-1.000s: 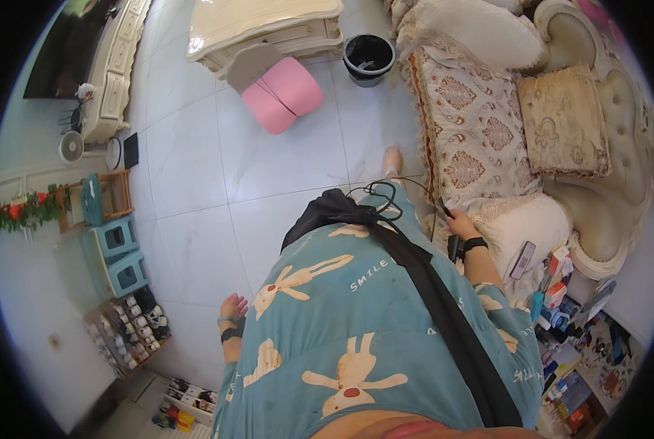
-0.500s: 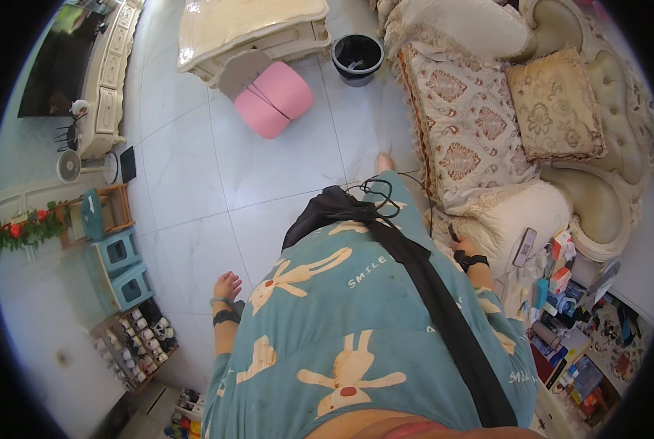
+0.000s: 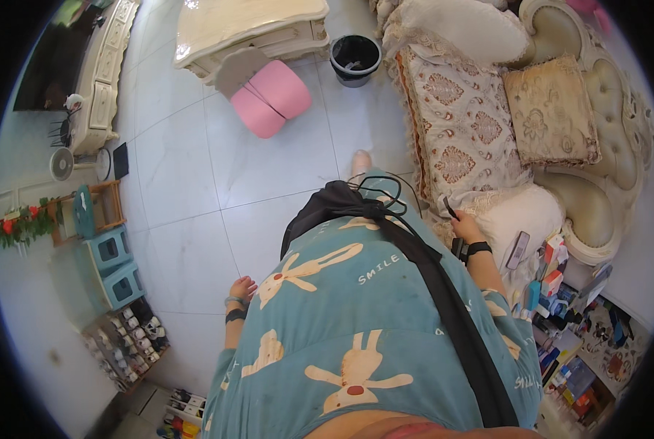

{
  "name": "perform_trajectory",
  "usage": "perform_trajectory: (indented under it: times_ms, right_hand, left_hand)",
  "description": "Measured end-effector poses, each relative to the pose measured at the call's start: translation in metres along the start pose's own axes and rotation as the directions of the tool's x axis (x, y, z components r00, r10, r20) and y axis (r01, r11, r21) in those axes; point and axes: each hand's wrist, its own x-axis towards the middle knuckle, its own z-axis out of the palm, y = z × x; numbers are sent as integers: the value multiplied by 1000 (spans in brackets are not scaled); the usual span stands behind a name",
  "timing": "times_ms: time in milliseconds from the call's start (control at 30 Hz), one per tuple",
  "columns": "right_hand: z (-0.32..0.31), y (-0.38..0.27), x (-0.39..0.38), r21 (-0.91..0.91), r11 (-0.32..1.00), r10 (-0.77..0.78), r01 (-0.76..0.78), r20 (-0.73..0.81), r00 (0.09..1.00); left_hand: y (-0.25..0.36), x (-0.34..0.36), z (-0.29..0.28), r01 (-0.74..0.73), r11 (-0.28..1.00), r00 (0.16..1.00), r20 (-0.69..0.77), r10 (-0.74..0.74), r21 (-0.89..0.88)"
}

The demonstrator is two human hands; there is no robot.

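Remote (image 3: 450, 210), dark and slim, in right hand's (image 3: 464, 228) closed grip beside patterned sofa cushion (image 3: 459, 139); left hand (image 3: 243, 287) empty, open.

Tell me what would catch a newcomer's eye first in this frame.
The person's teal rabbit-print garment fills the lower middle, crossed by a black strap. Next comes the pink stool on the pale tiled floor at the upper middle, and the ornate cream sofa with patterned cushions on the right. The right hand holds a small dark object by the sofa's edge; the left hand hangs free.
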Motion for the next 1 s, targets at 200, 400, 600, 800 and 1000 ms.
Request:
perform_trajectory:
  times_ms: [200,400,600,800,1000]
  right_hand:
    - [32,12,-6,235,970,37,-64,116,993]
    - [51,45,20,-186,982,-14,38,124,992]
    - [23,-43,5,369,926,63,-85,72,995]
    - [51,55,29,329,942,16,-70,164,986]
    - [48,46,31,200,979,28,-24,-20,999]
  left_hand:
    - [-5,10,-36,-29,999,998,57,26,41]
    - [53,-76,-11,-30,997,982,-182,42,68]
    - [-29,2,-97,-46,975,999,14,44,217]
    - [46,-50,0,-87,995,986,-135,92,45]
    - [17,-53,-9,16,981,997,-74,-2,195]
